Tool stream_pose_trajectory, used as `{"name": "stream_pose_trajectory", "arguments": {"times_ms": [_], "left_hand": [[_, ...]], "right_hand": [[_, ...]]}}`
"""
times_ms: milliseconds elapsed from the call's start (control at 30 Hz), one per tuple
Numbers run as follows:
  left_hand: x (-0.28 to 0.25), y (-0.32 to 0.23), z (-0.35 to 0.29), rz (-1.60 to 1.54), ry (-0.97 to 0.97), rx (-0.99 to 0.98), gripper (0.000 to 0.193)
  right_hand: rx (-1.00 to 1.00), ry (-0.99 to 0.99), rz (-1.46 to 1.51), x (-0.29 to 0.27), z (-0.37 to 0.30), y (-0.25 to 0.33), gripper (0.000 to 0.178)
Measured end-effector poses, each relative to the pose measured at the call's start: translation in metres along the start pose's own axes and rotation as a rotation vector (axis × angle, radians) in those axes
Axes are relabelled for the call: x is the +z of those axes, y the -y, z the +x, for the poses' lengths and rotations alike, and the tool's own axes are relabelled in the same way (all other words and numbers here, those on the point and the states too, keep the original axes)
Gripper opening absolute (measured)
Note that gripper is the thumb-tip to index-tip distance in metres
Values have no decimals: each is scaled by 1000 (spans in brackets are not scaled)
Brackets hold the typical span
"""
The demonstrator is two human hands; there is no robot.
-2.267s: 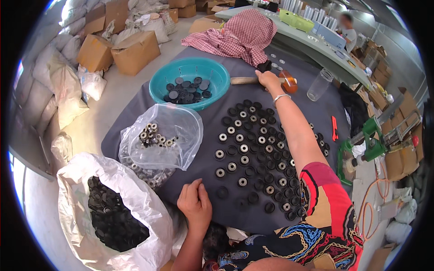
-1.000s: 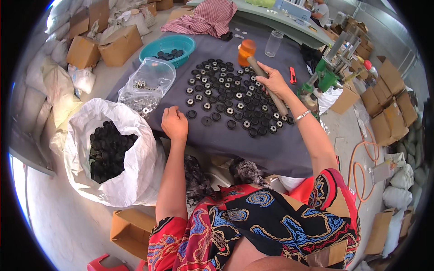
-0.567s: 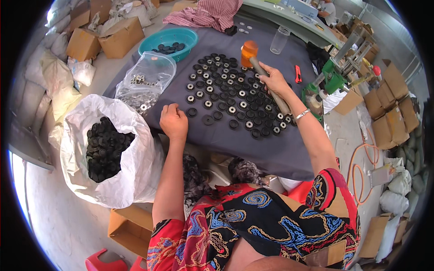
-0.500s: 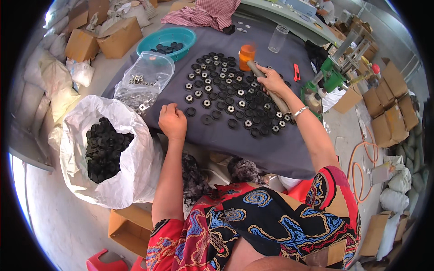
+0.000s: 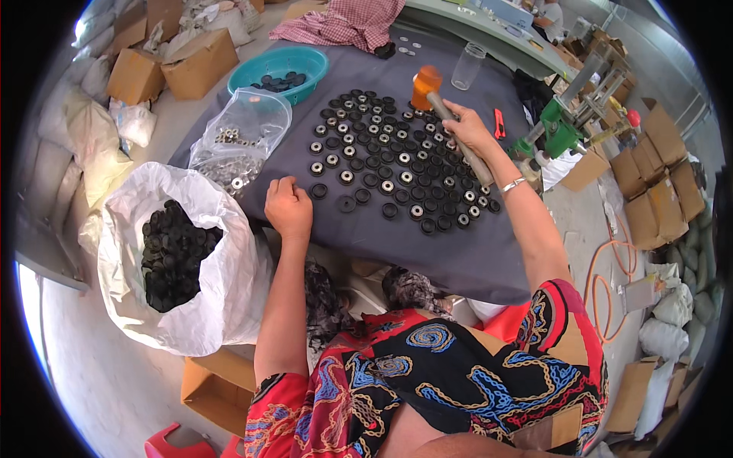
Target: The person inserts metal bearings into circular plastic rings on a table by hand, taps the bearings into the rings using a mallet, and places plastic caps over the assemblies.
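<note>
My right hand [image 5: 472, 131] is wrapped round the handle of a mallet with an orange head [image 5: 425, 82]. The head is tilted above the far right part of many black round rings [image 5: 360, 196] spread on the table. Several of the rings have a shiny metal bearing [image 5: 387, 185] seated in the middle; others show only black. At the near left edge of the table rests my left hand [image 5: 289, 208], curled into a fist beside the rings. Its palm side is hidden, so what it holds, if anything, cannot be seen.
On the left stand a white sack [image 5: 229, 252] of black parts, a clear bag [image 5: 256, 114] of metal pieces and a teal basin [image 5: 317, 76] with black discs. Farther right are a clear jar [image 5: 468, 65], a red cutter [image 5: 499, 123] and a green press [image 5: 561, 130].
The mallet head, blurred before, has risen a little and shifted right, with my right hand moving along. My left fist stays at the table edge.
</note>
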State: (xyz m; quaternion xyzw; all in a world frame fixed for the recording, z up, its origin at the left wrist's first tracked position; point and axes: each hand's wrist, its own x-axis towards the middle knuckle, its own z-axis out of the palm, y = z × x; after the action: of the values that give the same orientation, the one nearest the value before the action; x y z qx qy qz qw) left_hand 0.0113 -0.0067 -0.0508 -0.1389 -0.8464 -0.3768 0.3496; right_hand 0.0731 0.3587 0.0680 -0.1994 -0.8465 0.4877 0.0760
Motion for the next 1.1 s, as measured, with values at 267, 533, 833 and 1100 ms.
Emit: {"name": "stream_pose_trajectory", "arguments": {"times_ms": [267, 533, 833, 1100], "left_hand": [[-1, 1, 0, -5, -17, 1, 13], [0, -2, -1, -3, -15, 2, 12], [0, -3, 0, -2, -14, 7, 13], [-2, -4, 0, 2, 9, 9, 13]], "right_hand": [[-26, 7, -21, 3, 14, 8, 62], [-69, -63, -110, 17, 50, -3, 61], [-103, -65, -181, 17, 55, -7, 60], [-40, -83, -116, 5, 45, -10, 60]]}}
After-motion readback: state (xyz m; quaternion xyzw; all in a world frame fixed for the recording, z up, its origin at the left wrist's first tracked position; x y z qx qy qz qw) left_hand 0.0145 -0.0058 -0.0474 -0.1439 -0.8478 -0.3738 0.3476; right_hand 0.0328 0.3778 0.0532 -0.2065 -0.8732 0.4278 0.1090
